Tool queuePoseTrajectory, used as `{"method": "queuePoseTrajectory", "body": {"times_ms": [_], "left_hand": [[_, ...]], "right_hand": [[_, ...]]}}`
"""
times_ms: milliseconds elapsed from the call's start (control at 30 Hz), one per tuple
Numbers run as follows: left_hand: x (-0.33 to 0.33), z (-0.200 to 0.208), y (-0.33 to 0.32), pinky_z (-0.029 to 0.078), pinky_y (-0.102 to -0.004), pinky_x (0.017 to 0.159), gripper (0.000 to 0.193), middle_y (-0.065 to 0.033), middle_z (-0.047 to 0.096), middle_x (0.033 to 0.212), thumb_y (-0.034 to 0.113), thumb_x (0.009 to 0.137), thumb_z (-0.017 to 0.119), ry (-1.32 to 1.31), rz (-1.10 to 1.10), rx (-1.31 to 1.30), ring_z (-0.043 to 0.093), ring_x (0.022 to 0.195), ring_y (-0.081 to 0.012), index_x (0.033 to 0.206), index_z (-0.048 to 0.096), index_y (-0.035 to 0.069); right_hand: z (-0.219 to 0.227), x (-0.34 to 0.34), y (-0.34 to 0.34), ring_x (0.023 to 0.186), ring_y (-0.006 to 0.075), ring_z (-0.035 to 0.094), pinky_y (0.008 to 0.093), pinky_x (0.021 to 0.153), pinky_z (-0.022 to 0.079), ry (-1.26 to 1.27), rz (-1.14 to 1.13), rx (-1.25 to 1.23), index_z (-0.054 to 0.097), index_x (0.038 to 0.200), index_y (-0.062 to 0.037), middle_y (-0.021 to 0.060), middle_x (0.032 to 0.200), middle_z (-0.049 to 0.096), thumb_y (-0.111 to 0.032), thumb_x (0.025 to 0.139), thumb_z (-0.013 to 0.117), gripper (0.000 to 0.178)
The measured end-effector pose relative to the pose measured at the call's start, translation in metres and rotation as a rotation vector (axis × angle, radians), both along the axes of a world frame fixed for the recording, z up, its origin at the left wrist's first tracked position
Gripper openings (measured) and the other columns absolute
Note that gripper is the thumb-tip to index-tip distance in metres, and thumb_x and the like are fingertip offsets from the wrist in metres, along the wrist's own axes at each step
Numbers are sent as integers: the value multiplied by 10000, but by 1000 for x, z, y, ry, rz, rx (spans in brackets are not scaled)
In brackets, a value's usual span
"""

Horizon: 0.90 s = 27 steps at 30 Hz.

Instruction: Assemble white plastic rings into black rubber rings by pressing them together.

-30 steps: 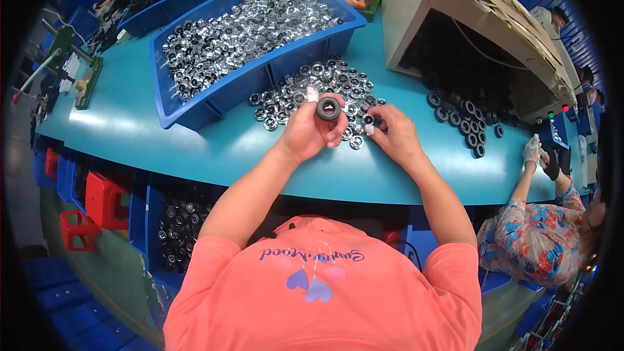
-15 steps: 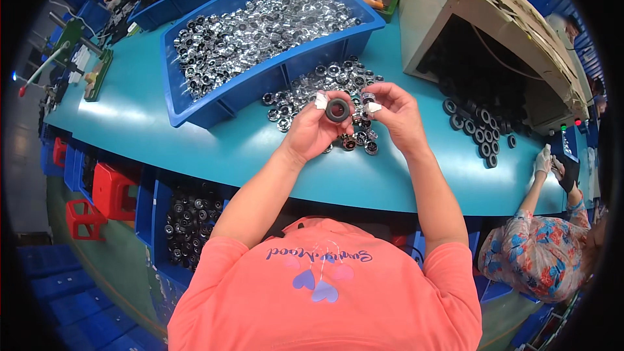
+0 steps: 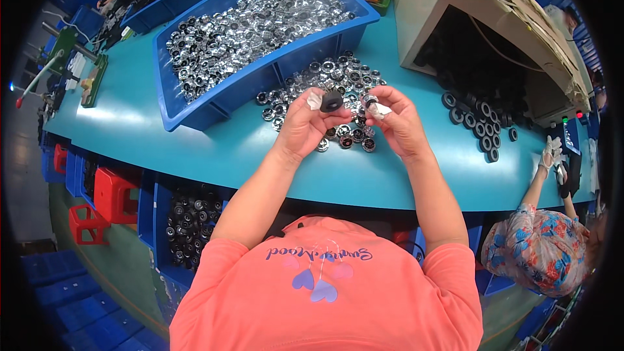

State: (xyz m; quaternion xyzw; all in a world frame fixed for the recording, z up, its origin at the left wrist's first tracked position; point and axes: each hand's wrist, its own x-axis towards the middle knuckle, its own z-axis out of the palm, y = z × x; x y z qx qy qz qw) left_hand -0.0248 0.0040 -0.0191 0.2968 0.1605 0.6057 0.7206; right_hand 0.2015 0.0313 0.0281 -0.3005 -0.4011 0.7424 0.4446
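As the left hand [image 3: 302, 129] held a black ring [image 3: 331, 102], the right hand [image 3: 401, 123] pinched a silver wheel [image 3: 370, 100]

While both hands hung above the near part of the blue-green table [image 3: 227, 162], a white wrap [image 3: 314, 101] covered the tip of each thumb. The left thumb and fingers were closed around the ring, which sat tilted with its hole partly in view. The right thumb and forefinger were drawn together on the small wheel, much of it hidden behind them. Ring and wheel were near each other but apart.

Just beyond the hands, a loose pile of similar wheels [image 3: 329, 78] lay beside the blue tub [image 3: 260, 78], which was filled with more of them. To the right, a heap of black rings [image 3: 485, 127] lay before the dark opening of a pale box [image 3: 416, 26]. Farther right, a co-worker [image 3: 532, 247] wearing white gloves [image 3: 551, 151] was at the table's edge.
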Motion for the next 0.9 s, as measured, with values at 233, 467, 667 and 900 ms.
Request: {"method": "queuePoseTrajectory", "body": {"times_ms": [233,467,667,900], "left_hand": [[-3,-2,1,641,-468,858,434,-80,665,1031,438,1112,457,-14,-46,-126,735,919,-277,1235,596,46],[1,9,-3,622,-433,831,543,-48,615,1014,443,1133,383,-13,-68,-139,701,865,-235,1470,502,34],[4,9,-4,613,-404,817,526,-46,627,1034,443,1126,412,24,-33,-141,692,847,-220,1447,508,38],[5,9,-5,610,-384,786,478,-46,637,1037,447,1115,448,28,-46,-148,684,838,-207,1352,550,44]], "right_hand": [[-4,-10,-4,965,139,669,303,807,600,-71,-15,67,656,1234,-14,48,1107,669,3,886,765,365],[6,-10,-7,1016,158,682,314,879,600,-11,40,15,641,1313,-2,78,1175,675,34,890,719,432],[-2,-11,-5,1004,174,708,312,851,594,-122,41,102,636,1301,1,96,1139,706,15,896,743,419],[-5,-15,-8,996,197,735,307,823,591,-137,76,132,626,1273,9,106,1108,724,-4,898,753,395]]}}
